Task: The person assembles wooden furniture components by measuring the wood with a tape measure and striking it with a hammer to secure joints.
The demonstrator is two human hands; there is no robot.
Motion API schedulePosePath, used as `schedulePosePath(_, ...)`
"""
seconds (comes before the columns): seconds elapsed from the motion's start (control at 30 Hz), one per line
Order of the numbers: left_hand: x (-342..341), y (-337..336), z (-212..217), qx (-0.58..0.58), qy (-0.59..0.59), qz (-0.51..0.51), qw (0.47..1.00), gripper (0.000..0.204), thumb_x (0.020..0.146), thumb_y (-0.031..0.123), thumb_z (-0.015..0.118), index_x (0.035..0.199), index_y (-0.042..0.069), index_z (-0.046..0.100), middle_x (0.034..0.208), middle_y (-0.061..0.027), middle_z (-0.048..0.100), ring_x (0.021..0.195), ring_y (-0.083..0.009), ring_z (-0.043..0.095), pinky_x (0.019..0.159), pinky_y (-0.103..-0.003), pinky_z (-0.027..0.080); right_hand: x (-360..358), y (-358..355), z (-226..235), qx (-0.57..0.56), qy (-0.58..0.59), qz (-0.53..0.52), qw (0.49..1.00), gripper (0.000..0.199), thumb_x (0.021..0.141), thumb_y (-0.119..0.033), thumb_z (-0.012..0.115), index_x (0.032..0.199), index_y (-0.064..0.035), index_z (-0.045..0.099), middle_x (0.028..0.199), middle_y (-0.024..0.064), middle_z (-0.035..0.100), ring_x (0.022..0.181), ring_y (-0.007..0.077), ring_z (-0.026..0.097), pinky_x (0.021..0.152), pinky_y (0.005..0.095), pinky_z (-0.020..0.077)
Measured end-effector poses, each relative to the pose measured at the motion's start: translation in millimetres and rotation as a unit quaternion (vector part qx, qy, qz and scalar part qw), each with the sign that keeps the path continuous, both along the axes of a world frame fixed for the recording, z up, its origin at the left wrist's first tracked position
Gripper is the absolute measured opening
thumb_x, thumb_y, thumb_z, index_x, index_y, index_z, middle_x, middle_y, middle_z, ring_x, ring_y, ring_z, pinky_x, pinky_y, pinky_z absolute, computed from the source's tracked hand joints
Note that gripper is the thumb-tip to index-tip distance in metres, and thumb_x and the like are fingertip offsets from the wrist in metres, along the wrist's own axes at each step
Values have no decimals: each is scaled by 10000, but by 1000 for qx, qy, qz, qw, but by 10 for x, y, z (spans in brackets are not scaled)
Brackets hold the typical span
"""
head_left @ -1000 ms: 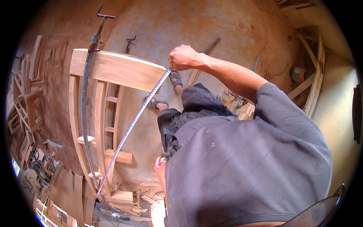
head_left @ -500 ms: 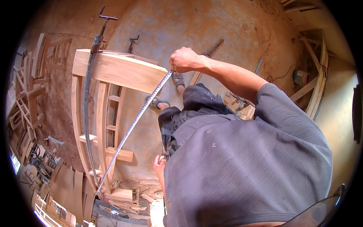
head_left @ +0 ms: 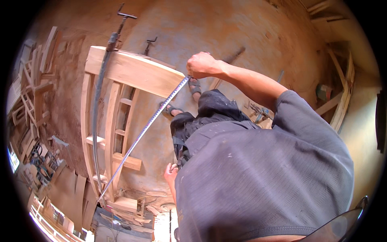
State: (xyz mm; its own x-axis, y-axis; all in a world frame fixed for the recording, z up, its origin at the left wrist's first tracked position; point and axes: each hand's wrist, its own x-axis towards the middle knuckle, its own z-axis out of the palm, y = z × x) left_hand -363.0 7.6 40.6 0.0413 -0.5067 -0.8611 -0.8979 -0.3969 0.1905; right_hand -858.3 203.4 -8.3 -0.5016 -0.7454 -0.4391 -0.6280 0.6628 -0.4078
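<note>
My right hand (head_left: 201,65) is closed in a fist, gripping one end of a tape measure (head_left: 147,127) beside the right end of a thick pale wooden beam (head_left: 135,72). The white blade runs straight and slanting down to the far lower end of the wooden frame (head_left: 114,137), crossing in front of its slats. What the fist holds besides the blade is hidden. My left hand (head_left: 171,172) hangs low beside my dark trousers, fingers loosely curled in, with nothing visible in it. A long bar clamp (head_left: 99,82) lies along the frame and over the beam.
A second clamp handle (head_left: 150,45) rises behind the beam. Stacked wooden frames (head_left: 34,88) stand at the left, and scrap wood (head_left: 131,215) lies at the bottom. Long timbers (head_left: 344,90) lean at the right near a bucket (head_left: 323,92). My sandalled feet (head_left: 174,109) are by the beam.
The view has shifted a little, so the frame and clamp sit slightly farther right. The right hand keeps its hold on the tape measure, which stays stretched out. The left hand has barely moved.
</note>
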Motion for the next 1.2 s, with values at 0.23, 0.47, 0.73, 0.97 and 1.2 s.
schedulePosePath(0.23,-47,-127,-48,35,228,155,961,649,945,62,538,1508,-81,249,1246,-243,618,959,-296,673,767,-360,556,524,-467,410,37,-148,81,985,226,789,-215,605,895,-78,749,896,193,726,887,383,712,746,455,581)
schedulePosePath(0.47,-1133,-635,-33,71,484,398,776,315,1062,297,411,1199,34,518,1045,-184,681,916,-282,663,796,-352,509,1727,-1400,665,-5,-222,82,972,320,870,-333,564,959,-82,742,963,200,725,942,376,701,819,469,571)
schedulePosePath(0.73,-963,-1043,-149,19,488,396,778,270,1060,255,447,1175,12,477,880,-141,636,763,-282,613,778,-414,521,2184,-2067,736,-76,-421,6,904,551,929,-490,597,1168,-1,686,1001,162,711,928,263,673,842,393,528)
schedulePosePath(0.97,8,-1590,-134,74,460,226,855,195,1042,231,474,1084,43,507,705,-74,554,557,-228,567,539,-378,508,2315,-2330,391,-103,-363,-83,922,370,837,-265,631,1075,8,705,807,85,698,709,182,681,655,341,556)
schedulePosePath(1.2,303,-1766,-52,71,366,23,927,273,1025,239,497,980,-15,587,640,-71,612,531,-152,556,502,-284,449,1487,-2726,644,-244,-373,-225,867,226,861,-154,640,1005,4,711,793,45,670,710,107,628,604,282,514)
